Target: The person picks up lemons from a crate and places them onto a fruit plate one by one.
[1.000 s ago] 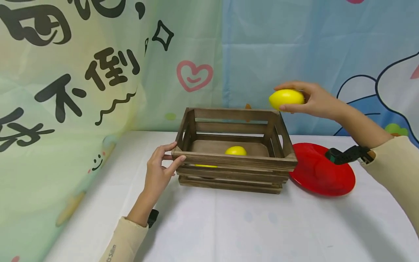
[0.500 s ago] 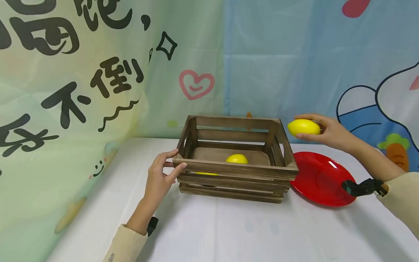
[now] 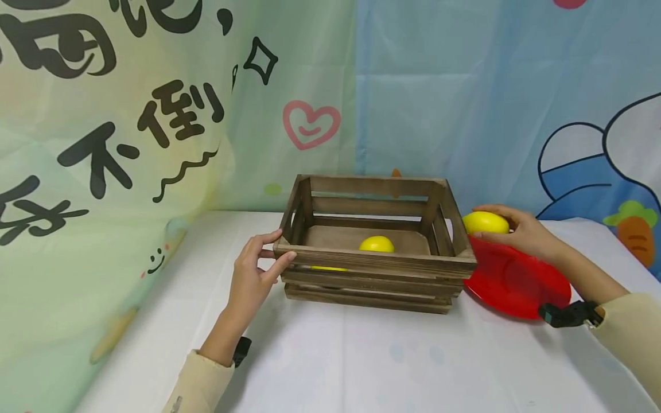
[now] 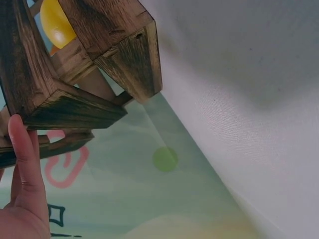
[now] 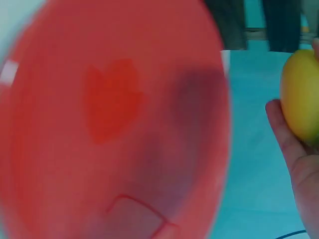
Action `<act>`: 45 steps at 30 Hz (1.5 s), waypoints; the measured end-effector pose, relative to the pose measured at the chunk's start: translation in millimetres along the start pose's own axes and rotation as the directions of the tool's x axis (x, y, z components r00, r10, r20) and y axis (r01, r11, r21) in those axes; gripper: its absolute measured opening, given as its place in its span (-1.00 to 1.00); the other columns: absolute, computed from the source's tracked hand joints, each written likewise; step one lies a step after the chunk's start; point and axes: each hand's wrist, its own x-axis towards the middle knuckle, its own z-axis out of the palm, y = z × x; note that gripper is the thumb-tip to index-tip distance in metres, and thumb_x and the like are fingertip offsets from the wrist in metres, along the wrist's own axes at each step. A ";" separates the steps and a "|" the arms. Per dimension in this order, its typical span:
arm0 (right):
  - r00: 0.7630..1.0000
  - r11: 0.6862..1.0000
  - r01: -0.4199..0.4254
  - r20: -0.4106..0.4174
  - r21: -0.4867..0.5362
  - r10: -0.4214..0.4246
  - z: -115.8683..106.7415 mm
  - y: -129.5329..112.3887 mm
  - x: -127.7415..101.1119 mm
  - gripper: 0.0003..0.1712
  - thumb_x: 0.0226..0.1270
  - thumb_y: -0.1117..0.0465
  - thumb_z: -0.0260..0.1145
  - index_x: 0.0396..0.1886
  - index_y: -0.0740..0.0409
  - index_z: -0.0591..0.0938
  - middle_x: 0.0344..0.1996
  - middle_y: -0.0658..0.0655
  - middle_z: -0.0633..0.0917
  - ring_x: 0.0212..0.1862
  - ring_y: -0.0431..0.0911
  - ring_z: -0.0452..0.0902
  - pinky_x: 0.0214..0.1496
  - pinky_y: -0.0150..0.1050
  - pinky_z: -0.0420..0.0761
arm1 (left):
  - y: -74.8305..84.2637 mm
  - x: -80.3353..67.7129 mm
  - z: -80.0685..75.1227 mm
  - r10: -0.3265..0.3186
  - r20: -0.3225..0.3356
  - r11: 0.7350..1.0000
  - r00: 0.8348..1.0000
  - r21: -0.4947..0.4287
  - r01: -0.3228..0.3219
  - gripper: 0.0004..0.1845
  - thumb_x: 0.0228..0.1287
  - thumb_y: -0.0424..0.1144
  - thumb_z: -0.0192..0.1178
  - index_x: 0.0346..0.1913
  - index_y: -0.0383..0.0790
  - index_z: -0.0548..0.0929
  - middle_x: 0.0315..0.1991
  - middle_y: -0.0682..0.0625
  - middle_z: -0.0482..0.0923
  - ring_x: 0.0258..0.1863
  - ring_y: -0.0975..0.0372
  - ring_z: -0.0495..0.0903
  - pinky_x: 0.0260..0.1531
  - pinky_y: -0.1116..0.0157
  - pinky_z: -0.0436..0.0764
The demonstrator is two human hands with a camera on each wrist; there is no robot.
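My right hand grips a yellow lemon between thumb and fingers, close over the far left rim of the red plate. In the right wrist view the same lemon shows at the right edge, apart from the plate. My left hand holds the front left corner of the brown slatted wooden crate, thumb on the front board. Inside the crate lies another lemon, partly hidden by the front rim. More yellow shows through the gap between the front slats, left of it.
Crate and plate stand side by side on a white cloth, the plate right of the crate. Behind them hangs a printed backdrop with cartoon shapes and black writing, reaching round on the left.
My right hand has moved down and rightward with the lemon, from above the crate's far right corner to beside it over the plate. The left hand keeps its hold on the crate.
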 end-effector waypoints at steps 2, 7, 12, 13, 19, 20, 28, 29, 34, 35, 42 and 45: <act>1.000 1.000 -0.012 0.011 0.011 0.012 4.5 9.2 -2.6 -0.29 0.36 0.12 0.33 0.43 0.15 0.29 0.19 0.29 0.41 0.02 0.08 0.39 -0.21 -0.42 0.62 | 1.2 1.0 -0.8 0.002 -0.006 1.000 1.000 0.000 -0.002 -0.52 0.17 -0.29 0.40 0.16 -0.26 0.56 -0.01 -0.14 0.56 -0.26 0.10 0.66 -0.68 0.43 0.60; 1.000 1.000 -0.019 0.008 -0.013 0.019 13.9 28.5 -10.7 -0.24 0.35 0.12 0.33 0.43 0.24 0.24 0.23 0.40 0.36 0.10 0.22 0.34 -0.18 -0.57 0.52 | 2.3 1.7 -1.9 0.008 -0.010 1.000 1.000 0.005 -0.008 -0.51 0.15 -0.31 0.42 0.15 -0.27 0.56 -0.01 -0.15 0.56 -0.27 0.09 0.66 -0.68 0.44 0.59; 0.999 0.999 -0.046 -0.017 0.003 0.046 19.8 37.5 -16.0 -0.22 0.35 0.10 0.34 0.44 0.26 0.23 0.26 0.44 0.32 0.12 0.24 0.31 -0.17 -0.63 0.47 | 2.5 1.1 -1.3 0.012 -0.013 1.000 1.000 0.004 -0.012 -0.51 0.14 -0.31 0.42 0.14 -0.28 0.56 -0.01 -0.15 0.57 -0.28 0.08 0.66 -0.69 0.45 0.59; 0.998 0.999 -0.054 -0.019 0.009 0.054 20.5 38.6 -16.5 -0.21 0.35 0.09 0.34 0.44 0.25 0.22 0.28 0.44 0.31 0.13 0.25 0.30 -0.17 -0.64 0.46 | 2.5 0.9 -1.2 0.012 -0.014 1.000 1.000 0.004 -0.012 -0.51 0.14 -0.31 0.42 0.14 -0.28 0.56 0.00 -0.15 0.57 -0.28 0.08 0.66 -0.69 0.45 0.59; 0.993 0.992 -0.118 -0.013 0.034 0.119 23.9 42.6 -19.1 -0.13 0.35 -0.03 0.32 0.50 0.19 0.17 0.35 0.45 0.24 0.17 0.28 0.25 -0.15 -0.63 0.44 | 2.6 0.6 -0.8 -0.001 -0.010 1.000 1.000 -0.005 0.001 -0.53 0.17 -0.30 0.40 0.15 -0.28 0.56 0.01 -0.14 0.56 -0.27 0.10 0.65 -0.68 0.44 0.59; 0.991 0.991 -0.132 -0.007 0.035 0.133 24.5 42.7 -19.7 -0.11 0.35 -0.05 0.32 0.51 0.17 0.15 0.35 0.45 0.24 0.17 0.28 0.25 -0.13 -0.59 0.45 | 2.8 0.5 -0.9 -0.004 -0.010 1.000 1.000 -0.005 0.004 -0.53 0.18 -0.30 0.40 0.15 -0.27 0.55 0.00 -0.14 0.56 -0.27 0.10 0.65 -0.68 0.44 0.59; 0.984 0.983 -0.176 0.019 0.055 0.175 28.7 42.5 -21.9 -0.07 0.36 -0.11 0.29 0.54 0.11 0.08 0.37 0.46 0.20 0.21 0.30 0.21 -0.03 -0.40 0.48 | 4.5 1.0 -2.3 -0.005 -0.007 1.000 1.000 -0.004 0.005 -0.53 0.19 -0.30 0.39 0.16 -0.28 0.55 -0.01 -0.15 0.56 -0.26 0.09 0.65 -0.68 0.43 0.59; 0.986 0.985 -0.167 0.016 0.054 0.166 29.2 42.7 -21.4 -0.08 0.37 -0.09 0.29 0.54 0.12 0.08 0.37 0.46 0.20 0.21 0.31 0.21 -0.04 -0.41 0.46 | 4.5 1.2 -2.5 -0.005 -0.007 1.000 1.000 -0.005 0.005 -0.53 0.19 -0.30 0.39 0.16 -0.28 0.55 -0.01 -0.15 0.56 -0.26 0.09 0.65 -0.68 0.43 0.60; 0.991 0.990 -0.132 0.006 0.042 0.132 31.4 44.2 -21.1 -0.11 0.39 -0.03 0.29 0.53 0.14 0.08 0.38 0.47 0.18 0.22 0.34 0.20 0.06 -0.17 0.54 | 3.4 1.3 -2.0 -0.012 -0.007 1.000 1.000 -0.003 0.012 -0.53 0.19 -0.30 0.39 0.16 -0.28 0.55 0.00 -0.15 0.56 -0.25 0.08 0.65 -0.68 0.42 0.60; 0.991 0.990 -0.133 0.007 0.047 0.133 31.4 44.2 -21.7 -0.10 0.39 -0.02 0.29 0.54 0.13 0.06 0.38 0.48 0.17 0.22 0.35 0.20 0.09 -0.09 0.54 | 3.2 1.1 -1.6 -0.014 -0.006 1.000 1.000 -0.003 0.014 -0.53 0.19 -0.29 0.39 0.16 -0.27 0.55 0.00 -0.15 0.56 -0.25 0.08 0.65 -0.68 0.41 0.60; 0.989 0.985 -0.147 0.027 0.085 0.146 27.4 42.3 -26.1 -0.05 0.42 -0.03 0.24 0.58 0.11 -0.08 0.44 0.47 0.06 0.30 0.40 0.11 0.18 -0.12 0.55 | 2.4 -0.2 -0.4 -0.011 -0.002 1.000 1.000 -0.002 0.011 -0.53 0.19 -0.29 0.39 0.16 -0.27 0.55 0.01 -0.15 0.56 -0.25 0.08 0.64 -0.68 0.41 0.61; 0.991 0.987 -0.131 0.005 0.091 0.131 22.6 41.8 -28.2 -0.08 0.46 -0.04 0.17 0.57 0.14 -0.10 0.47 0.47 0.01 0.37 0.45 0.04 0.25 0.13 0.44 | 0.6 -0.5 1.9 -0.005 -0.009 1.000 1.000 0.000 0.005 -0.53 0.17 -0.30 0.40 0.15 -0.26 0.55 0.00 -0.14 0.56 -0.25 0.08 0.64 -0.68 0.42 0.60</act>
